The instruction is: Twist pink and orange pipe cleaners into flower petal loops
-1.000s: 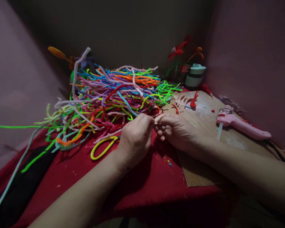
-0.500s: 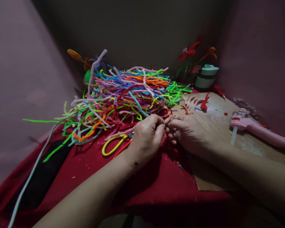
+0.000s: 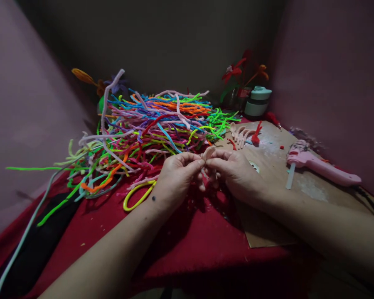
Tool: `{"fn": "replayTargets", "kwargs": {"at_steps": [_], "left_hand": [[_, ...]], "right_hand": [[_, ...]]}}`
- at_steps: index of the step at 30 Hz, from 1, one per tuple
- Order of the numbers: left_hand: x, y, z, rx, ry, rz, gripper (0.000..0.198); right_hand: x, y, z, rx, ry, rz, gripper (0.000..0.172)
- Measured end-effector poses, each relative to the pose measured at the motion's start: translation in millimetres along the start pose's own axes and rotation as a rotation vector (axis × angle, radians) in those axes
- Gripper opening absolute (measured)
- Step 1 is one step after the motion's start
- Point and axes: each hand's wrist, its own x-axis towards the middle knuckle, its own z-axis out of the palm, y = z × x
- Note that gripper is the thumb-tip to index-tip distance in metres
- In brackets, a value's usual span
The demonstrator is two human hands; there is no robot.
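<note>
My left hand and my right hand meet over the red cloth, fingers pinched together. Between the fingertips sticks up a short peach pipe cleaner piece, gripped by both hands. Just behind the hands lies a big tangled heap of coloured pipe cleaners. A yellow loop, likely a scissors handle, lies on the cloth left of my left hand.
A cardboard sheet lies at the right with a pink glue gun, several bent peach pieces and a red scrap. Pipe-cleaner flowers and a teal-lidded jar stand at the back. Pink walls close in on both sides.
Both hands have lifted slightly and stayed together; the peach piece now stands up more clearly between the fingertips. The view has swung back to the right.
</note>
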Motion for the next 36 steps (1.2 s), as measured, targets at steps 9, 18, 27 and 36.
{"fn": "replayTargets", "kwargs": {"at_steps": [9,18,27,36], "left_hand": [[3,-1,-7.4,-0.002,-0.07,-0.048,0.015],[3,-3,-3.7,-0.067,0.006,-0.007,0.011],[3,1,-5.4,-0.083,-0.074,-0.002,0.021],[4,-1,-6.8,-0.112,-0.111,0.014,0.016]], "right_hand": [[-3,-22,1,-0.188,0.184,-0.056,0.015],[-4,-20,1,-0.278,0.211,-0.167,0.011],[1,-9,-3,-0.069,0.111,-0.066,0.006],[4,-4,-4,0.097,-0.017,0.036,0.013]]}}
